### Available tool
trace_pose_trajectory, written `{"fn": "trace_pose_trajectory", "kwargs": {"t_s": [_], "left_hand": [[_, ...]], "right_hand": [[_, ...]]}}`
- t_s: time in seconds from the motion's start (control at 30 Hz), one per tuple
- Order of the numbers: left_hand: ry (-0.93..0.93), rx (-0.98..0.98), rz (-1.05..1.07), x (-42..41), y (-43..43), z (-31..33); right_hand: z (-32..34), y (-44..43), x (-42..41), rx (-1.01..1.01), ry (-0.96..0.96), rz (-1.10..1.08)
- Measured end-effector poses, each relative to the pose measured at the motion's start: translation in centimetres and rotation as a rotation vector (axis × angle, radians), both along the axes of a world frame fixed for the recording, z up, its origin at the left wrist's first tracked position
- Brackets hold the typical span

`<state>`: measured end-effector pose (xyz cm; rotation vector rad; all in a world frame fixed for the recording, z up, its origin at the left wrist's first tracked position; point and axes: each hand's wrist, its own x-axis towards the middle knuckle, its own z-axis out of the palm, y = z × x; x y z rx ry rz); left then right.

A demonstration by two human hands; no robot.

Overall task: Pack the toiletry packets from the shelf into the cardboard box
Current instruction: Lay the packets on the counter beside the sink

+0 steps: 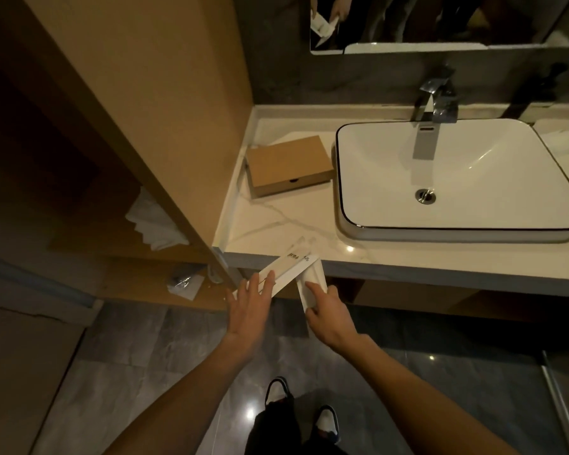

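Long white packet point(286, 269) and short white packet point(313, 284) in the air, just in front of counter point(276, 224) edge, tips touching in a V. Left hand point(247, 311) flat on long one, fingers straight, thumb out to side; hold underneath hidden. Right hand point(330, 318) pinching short one, index laid on top, other fingers curled at its edge.

Cardboard box point(288, 165) on counter beside sink point(352, 224), lid down, well apart from both packets. More white packets point(155, 221) left on shelf point(138, 254), plus clear-wrapped item point(183, 284) lower down.

Likely trouble:
- Both hands busy, box closed; no free hand for lid.
- Loose flat hold on long packet; probable slip to floor.
- Fumbling lid one-handed may shove box toward sink.
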<state>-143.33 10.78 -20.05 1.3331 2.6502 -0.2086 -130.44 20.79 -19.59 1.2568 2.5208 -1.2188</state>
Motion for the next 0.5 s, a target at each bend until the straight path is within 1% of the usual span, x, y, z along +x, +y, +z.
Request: {"fn": "trace_pose_trajectory", "kwargs": {"t_s": [0.3, 0.5], "left_hand": [[0.006, -0.015, -0.035, -2.2, 4.9, 0.4], [-0.077, -0.047, -0.060, -5.3, 9.0, -0.6]], "right_hand": [[1.0, 5.7, -3.1, 0.026, -0.011, -0.062], [0.3, 9.0, -6.7, -0.041, -0.008, -0.156]]}}
